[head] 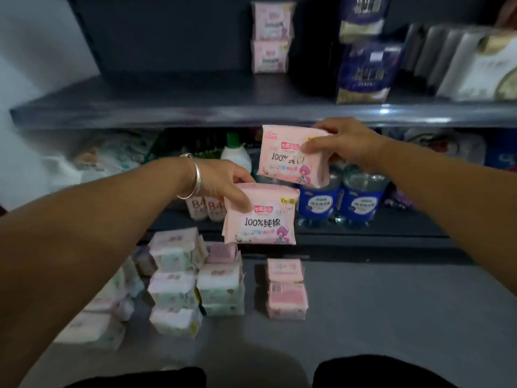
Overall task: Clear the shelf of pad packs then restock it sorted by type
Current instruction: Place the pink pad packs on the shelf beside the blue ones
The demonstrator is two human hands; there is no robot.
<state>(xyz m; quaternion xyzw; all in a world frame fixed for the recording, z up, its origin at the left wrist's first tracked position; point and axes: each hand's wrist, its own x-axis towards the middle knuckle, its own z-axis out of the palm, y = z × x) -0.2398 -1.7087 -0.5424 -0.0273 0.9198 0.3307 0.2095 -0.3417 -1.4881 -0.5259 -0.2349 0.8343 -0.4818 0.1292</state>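
My left hand pinches the top edge of a pink pad pack printed "100%", held in the air below the dark shelf. My right hand grips a second pink pad pack of the same print, higher and to the right, just under the shelf's front edge. Two pink packs stand stacked at the back of the shelf. On the floor lie several white-green packs in piles and a small stack of pink packs.
Dark blue packs and white packs fill the shelf's right side. Under it on a lower shelf stand a white bottle, blue-labelled water bottles and bagged goods. My knees are at the bottom edge.
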